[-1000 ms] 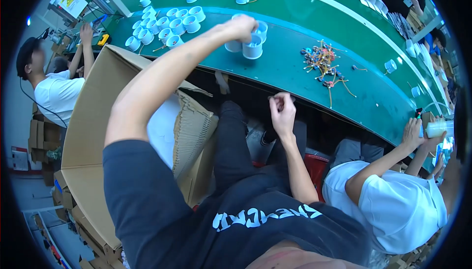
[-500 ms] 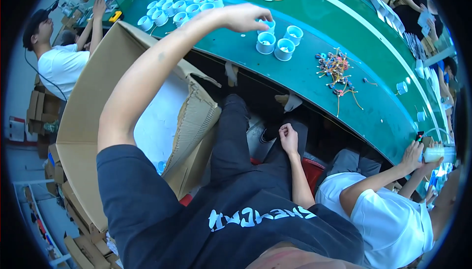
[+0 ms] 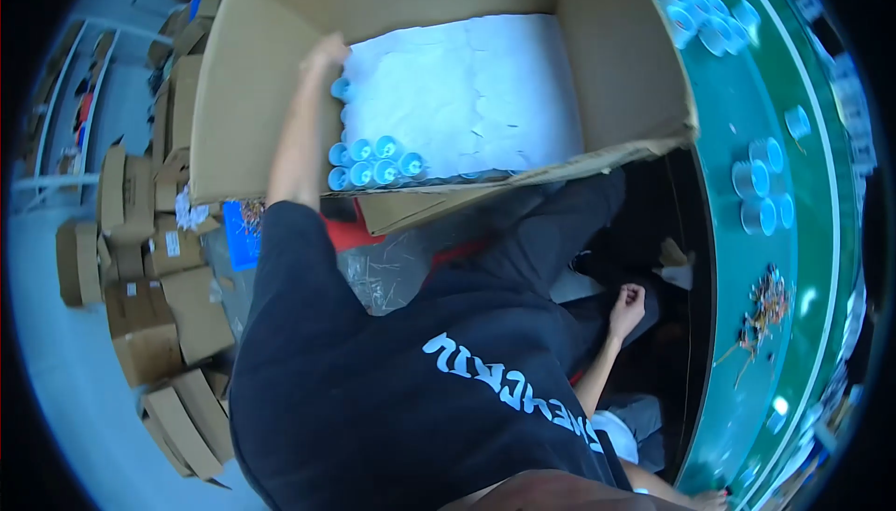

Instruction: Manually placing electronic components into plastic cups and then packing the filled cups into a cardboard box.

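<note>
My left hand [image 3: 327, 52] is inside a large cardboard box [image 3: 611, 54], by its left wall at the far edge of a white sheet [image 3: 439, 82]. Motion smears its fingers, so whether it holds anything is unclear. Just below it is a light-blue cup [image 3: 342, 89]. Several more light-blue cups [image 3: 385, 171] stand close together in the box's near left corner, with small pale things inside some. Over my dark trousers, my right hand [image 3: 630, 304] rests with its fingers curled in and nothing visible in them.
On the green table [image 3: 733, 324] at the right stand a group of light-blue cups [image 3: 750, 178] and a larger cluster [image 3: 695, 7] farther off. A tangle of small wired parts [image 3: 767, 310] lies nearer. Cardboard boxes [image 3: 140, 324] pile up at the left. A blue tray [image 3: 241, 236] sits beside my left arm.
The view has swung left, toward the cardboard box. My left hand has moved from the cups on the table into the box. My right hand remains over my lap.
</note>
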{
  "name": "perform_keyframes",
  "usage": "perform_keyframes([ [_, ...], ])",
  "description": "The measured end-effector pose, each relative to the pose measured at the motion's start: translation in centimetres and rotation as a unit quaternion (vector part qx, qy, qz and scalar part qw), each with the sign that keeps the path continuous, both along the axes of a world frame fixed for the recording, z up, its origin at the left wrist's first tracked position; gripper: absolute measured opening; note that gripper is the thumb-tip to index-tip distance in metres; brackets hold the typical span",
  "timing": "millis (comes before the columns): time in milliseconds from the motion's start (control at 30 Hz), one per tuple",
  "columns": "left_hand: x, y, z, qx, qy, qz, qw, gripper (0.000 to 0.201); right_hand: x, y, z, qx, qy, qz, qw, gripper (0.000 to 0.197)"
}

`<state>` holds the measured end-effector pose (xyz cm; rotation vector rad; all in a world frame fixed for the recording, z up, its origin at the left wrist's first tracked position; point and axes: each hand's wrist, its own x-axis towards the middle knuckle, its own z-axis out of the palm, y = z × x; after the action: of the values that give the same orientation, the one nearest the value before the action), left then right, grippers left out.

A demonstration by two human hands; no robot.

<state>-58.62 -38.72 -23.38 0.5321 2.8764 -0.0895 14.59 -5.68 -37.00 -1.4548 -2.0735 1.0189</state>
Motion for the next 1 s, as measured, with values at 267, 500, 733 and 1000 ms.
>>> perform_keyframes([
  [267, 5.2, -5.3, -9.0, -0.063, -0.065, 0.026, 0.996, 0.033, -3.6, -2.0, -1.2, -0.006, -0.043, 0.01, 0.999, 0.009],
  [500, 11.1, -0.8, -7.8, -0.13, -0.258, -0.024, 0.957, 0.042, -3.5, -1.9, -1.2, -0.023, -0.049, 0.033, 0.998, 0.01],
  [733, 20.3, 2.0, -6.4, -0.054, -0.283, -0.009, 0.957, 0.076, -0.1, -0.9, -0.8, -0.033, -0.003, 0.019, 0.999, 0.01],
  [1000, 22.1, 0.4, -9.3, 0.004, -0.258, -0.038, 0.966, 0.075, 1.6, 0.5, -0.7, -0.037, 0.008, -0.004, 0.999, 0.01],
])
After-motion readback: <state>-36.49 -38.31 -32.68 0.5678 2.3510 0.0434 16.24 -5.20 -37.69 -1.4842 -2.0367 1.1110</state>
